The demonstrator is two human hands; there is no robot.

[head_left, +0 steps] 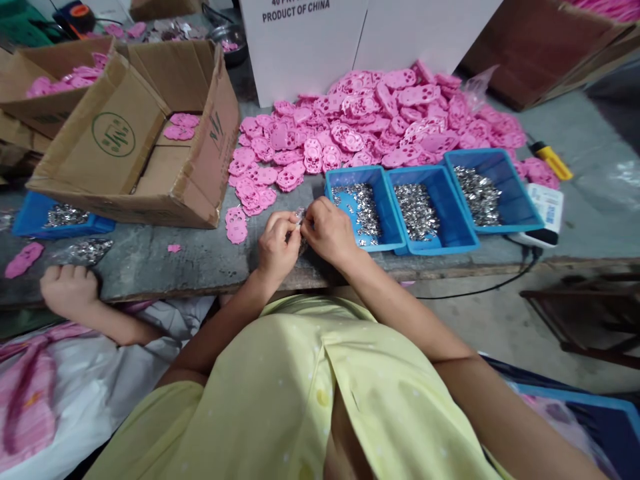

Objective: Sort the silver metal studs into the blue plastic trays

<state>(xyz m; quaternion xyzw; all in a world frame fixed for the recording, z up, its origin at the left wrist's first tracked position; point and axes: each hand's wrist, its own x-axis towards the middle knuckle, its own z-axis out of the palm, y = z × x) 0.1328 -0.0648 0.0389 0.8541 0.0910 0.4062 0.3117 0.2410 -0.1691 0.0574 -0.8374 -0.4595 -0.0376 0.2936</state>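
Close together at the table's front edge, my left hand and my right hand are both closed, fingertips pinched and almost meeting. A small, pale, shiny bit shows between them, too hidden by the fingers to name. Just right of my right hand stands a blue bin of small silvery metal pieces. Two more such bins, a middle one and a right one, stand beside it. Behind my hands spreads a heap of pink flat cut-out pieces; one pink piece lies left of my left hand.
An open cardboard box stands at left, over another blue bin. A co-worker's hand rests at the left table edge near a clear bag. At right are a white device with a cable and a yellow-handled tool.
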